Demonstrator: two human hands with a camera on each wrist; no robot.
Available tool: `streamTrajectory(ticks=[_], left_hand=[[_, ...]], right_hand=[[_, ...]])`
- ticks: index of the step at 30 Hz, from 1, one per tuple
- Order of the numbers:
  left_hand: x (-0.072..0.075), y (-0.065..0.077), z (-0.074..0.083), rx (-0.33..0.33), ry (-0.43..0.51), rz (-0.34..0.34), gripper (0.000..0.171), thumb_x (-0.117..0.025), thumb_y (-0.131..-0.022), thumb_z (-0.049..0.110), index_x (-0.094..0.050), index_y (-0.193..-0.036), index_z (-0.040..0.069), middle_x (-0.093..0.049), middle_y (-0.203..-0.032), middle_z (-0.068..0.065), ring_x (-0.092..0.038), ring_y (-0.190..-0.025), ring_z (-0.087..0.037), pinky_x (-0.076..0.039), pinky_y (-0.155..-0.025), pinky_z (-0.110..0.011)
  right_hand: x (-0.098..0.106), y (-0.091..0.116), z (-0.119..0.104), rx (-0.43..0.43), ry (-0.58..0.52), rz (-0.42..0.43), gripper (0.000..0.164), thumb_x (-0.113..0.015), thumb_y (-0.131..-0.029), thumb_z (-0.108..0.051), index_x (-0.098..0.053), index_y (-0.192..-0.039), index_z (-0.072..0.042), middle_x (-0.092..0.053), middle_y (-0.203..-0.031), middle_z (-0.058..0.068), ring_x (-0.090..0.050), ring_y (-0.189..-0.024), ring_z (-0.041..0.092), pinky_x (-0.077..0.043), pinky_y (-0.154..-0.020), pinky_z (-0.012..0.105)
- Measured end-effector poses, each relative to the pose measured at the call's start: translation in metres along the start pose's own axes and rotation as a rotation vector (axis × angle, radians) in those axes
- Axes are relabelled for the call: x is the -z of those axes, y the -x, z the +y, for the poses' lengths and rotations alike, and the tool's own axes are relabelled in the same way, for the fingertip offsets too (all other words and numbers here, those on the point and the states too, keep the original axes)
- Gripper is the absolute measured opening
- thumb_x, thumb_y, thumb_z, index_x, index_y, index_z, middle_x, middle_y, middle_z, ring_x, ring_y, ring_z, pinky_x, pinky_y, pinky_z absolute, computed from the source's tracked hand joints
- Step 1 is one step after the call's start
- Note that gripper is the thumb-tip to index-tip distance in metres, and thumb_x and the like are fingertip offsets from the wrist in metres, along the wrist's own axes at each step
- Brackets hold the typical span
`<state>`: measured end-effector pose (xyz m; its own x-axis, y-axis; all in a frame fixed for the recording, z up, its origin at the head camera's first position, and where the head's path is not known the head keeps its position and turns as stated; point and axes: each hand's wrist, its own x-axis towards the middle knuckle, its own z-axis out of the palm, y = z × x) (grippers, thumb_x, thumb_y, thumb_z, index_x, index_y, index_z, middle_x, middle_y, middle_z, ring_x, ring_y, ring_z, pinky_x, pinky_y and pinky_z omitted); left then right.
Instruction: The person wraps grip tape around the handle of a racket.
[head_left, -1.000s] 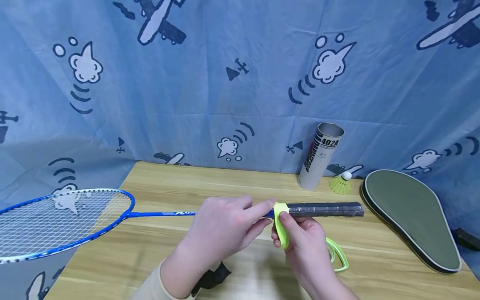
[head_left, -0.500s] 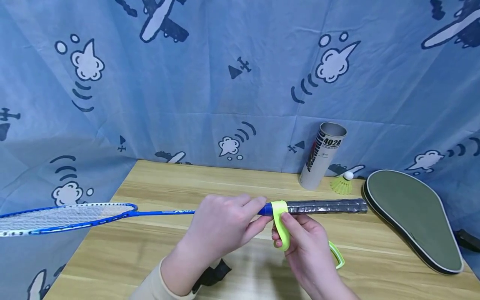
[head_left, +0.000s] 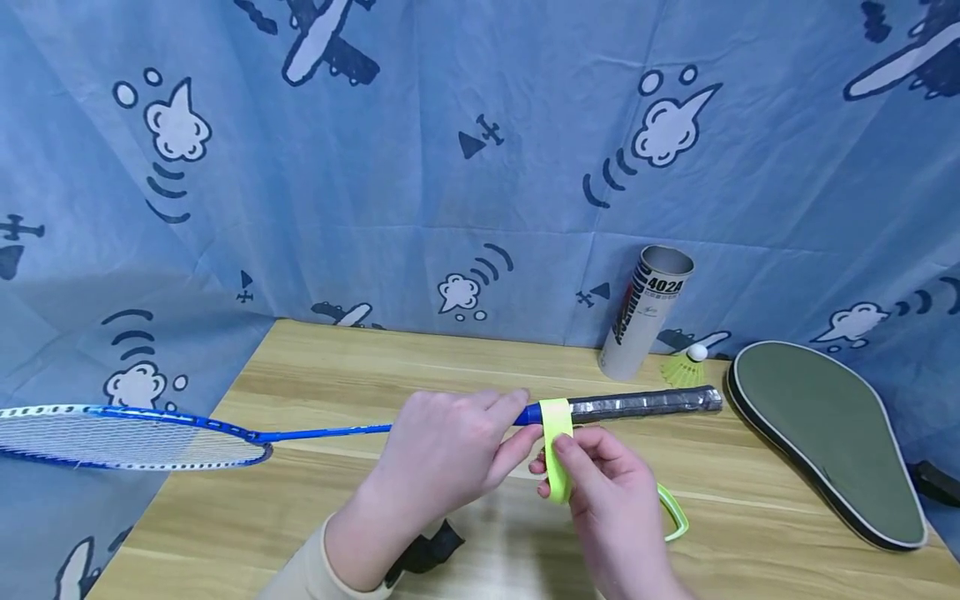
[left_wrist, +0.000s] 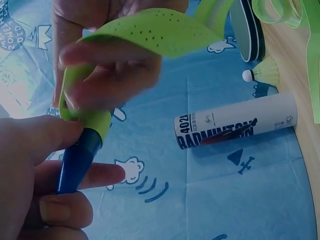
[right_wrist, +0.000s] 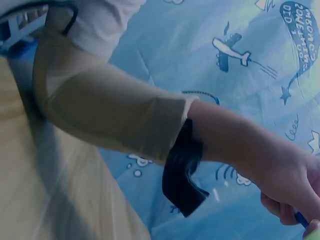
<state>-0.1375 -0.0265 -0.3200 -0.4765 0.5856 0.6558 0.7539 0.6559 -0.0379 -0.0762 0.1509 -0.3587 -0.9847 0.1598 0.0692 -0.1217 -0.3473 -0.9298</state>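
Observation:
A blue and white badminton racket [head_left: 326,433] is held crosswise, its strung head at the left and its black handle [head_left: 645,405] toward the right. My left hand [head_left: 450,450] grips it at the blue cone [left_wrist: 75,162] where shaft meets handle. Lime-green perforated grip tape [left_wrist: 150,34] wraps around the handle just beside that cone. In the head view, my right hand [head_left: 617,496] pinches the tape's hanging part [head_left: 557,467] below the handle. A trailing loop of tape [head_left: 675,512] shows beyond the right wrist. The right fingers are blurred in the left wrist view.
On the wooden table [head_left: 420,350], a shuttlecock tube [head_left: 645,312] stands at the back, beside a yellow shuttlecock [head_left: 684,367]. A green paddle-shaped case [head_left: 825,442] lies at the right. Behind hangs a blue printed curtain [head_left: 390,167]. A black strap [head_left: 427,552] dangles at the left wrist.
The racket has rolled about its long axis; its head passed through nearly edge-on and now tilts the other way. The handle's free end has risen slightly. Both hands stay near the same spot.

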Motion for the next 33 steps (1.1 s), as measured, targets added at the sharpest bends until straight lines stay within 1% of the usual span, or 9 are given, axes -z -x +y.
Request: streamTrajectory(ticks=[3, 8, 15, 21, 23, 25, 28, 30, 33], left_hand=[[0.0, 0.001, 0.001, 0.016, 0.003, -0.019, 0.022, -0.068, -0.097, 0.042, -0.069, -0.092, 0.021, -0.046, -0.058, 0.013, -0.03, -0.042, -0.004, -0.013, -0.04, -0.02], [0.004, 0.001, 0.002, 0.032, 0.034, -0.046, 0.026, -0.067, -0.098, 0.044, -0.063, -0.084, 0.022, -0.044, -0.058, 0.013, -0.031, -0.043, -0.005, -0.014, -0.04, -0.021], [0.009, 0.001, 0.001, 0.044, 0.093, -0.13, 0.022, -0.065, -0.1, 0.042, -0.07, -0.093, 0.021, -0.052, -0.06, 0.014, -0.034, -0.044, -0.004, -0.017, -0.039, -0.02], [0.011, 0.0, 0.003, 0.053, 0.121, -0.17, 0.022, -0.062, -0.102, 0.04, -0.069, -0.093, 0.022, -0.047, -0.059, 0.014, -0.033, -0.045, -0.003, -0.018, -0.039, -0.021], [0.012, 0.0, 0.003, 0.046, 0.139, -0.165, 0.021, -0.062, -0.102, 0.038, -0.072, -0.099, 0.021, -0.057, -0.063, 0.014, -0.036, -0.045, -0.003, -0.019, -0.039, -0.02], [0.013, 0.0, 0.002, 0.026, 0.174, -0.151, 0.021, -0.064, -0.1, 0.035, -0.073, -0.111, 0.02, -0.064, -0.068, 0.013, -0.037, -0.045, -0.003, -0.02, -0.039, -0.018], [0.015, 0.0, 0.0, -0.045, 0.23, -0.093, 0.033, -0.068, -0.097, 0.024, -0.069, -0.129, 0.02, -0.07, -0.079, 0.01, -0.037, -0.046, -0.002, -0.021, -0.041, -0.016], [0.016, -0.001, -0.002, -0.109, 0.243, -0.044, 0.039, -0.07, -0.093, 0.014, -0.067, -0.131, 0.023, -0.065, -0.08, 0.01, -0.033, -0.046, -0.002, -0.02, -0.043, -0.014], [0.016, -0.001, -0.004, -0.194, 0.211, 0.034, 0.05, -0.071, -0.086, 0.001, -0.069, -0.128, 0.028, -0.063, -0.09, 0.007, -0.035, -0.047, -0.002, -0.019, -0.045, -0.013]], right_hand=[[-0.003, 0.001, 0.002, 0.027, 0.019, 0.032, 0.013, -0.062, -0.101, 0.001, -0.072, -0.093, -0.005, -0.072, -0.092, 0.006, -0.07, -0.075, 0.018, -0.061, -0.069, 0.031], [-0.007, -0.002, 0.003, 0.099, 0.054, 0.109, 0.013, -0.067, -0.096, 0.007, -0.073, -0.087, 0.0, -0.07, -0.083, 0.006, -0.069, -0.071, 0.018, -0.06, -0.073, 0.028], [-0.008, -0.002, 0.006, 0.121, 0.07, 0.186, 0.012, -0.07, -0.09, 0.013, -0.074, -0.084, 0.003, -0.074, -0.082, 0.005, -0.068, -0.079, 0.01, -0.058, -0.073, 0.023], [-0.008, -0.002, 0.007, 0.151, 0.066, 0.22, 0.011, -0.071, -0.088, 0.015, -0.073, -0.081, 0.006, -0.074, -0.08, 0.007, -0.069, -0.075, 0.01, -0.058, -0.07, 0.023], [-0.008, -0.002, 0.007, 0.167, 0.065, 0.227, 0.012, -0.071, -0.087, 0.017, -0.072, -0.08, 0.008, -0.074, -0.079, 0.007, -0.069, -0.074, 0.01, -0.058, -0.069, 0.023], [-0.007, -0.002, 0.008, 0.192, 0.048, 0.232, 0.014, -0.069, -0.087, 0.019, -0.072, -0.079, 0.007, -0.074, -0.079, 0.007, -0.069, -0.073, 0.01, -0.058, -0.068, 0.022], [-0.005, -0.002, 0.008, 0.255, -0.005, 0.221, 0.016, -0.067, -0.086, 0.022, -0.071, -0.079, 0.008, -0.074, -0.079, 0.008, -0.068, -0.072, 0.01, -0.057, -0.066, 0.021], [-0.004, -0.003, 0.007, 0.307, -0.052, 0.196, 0.016, -0.065, -0.087, 0.024, -0.071, -0.08, 0.01, -0.074, -0.08, 0.01, -0.068, -0.072, 0.011, -0.057, -0.066, 0.021], [-0.002, -0.004, 0.006, 0.37, -0.101, 0.154, 0.015, -0.063, -0.087, 0.025, -0.07, -0.082, 0.013, -0.074, -0.081, 0.011, -0.069, -0.073, 0.013, -0.058, -0.067, 0.021]])
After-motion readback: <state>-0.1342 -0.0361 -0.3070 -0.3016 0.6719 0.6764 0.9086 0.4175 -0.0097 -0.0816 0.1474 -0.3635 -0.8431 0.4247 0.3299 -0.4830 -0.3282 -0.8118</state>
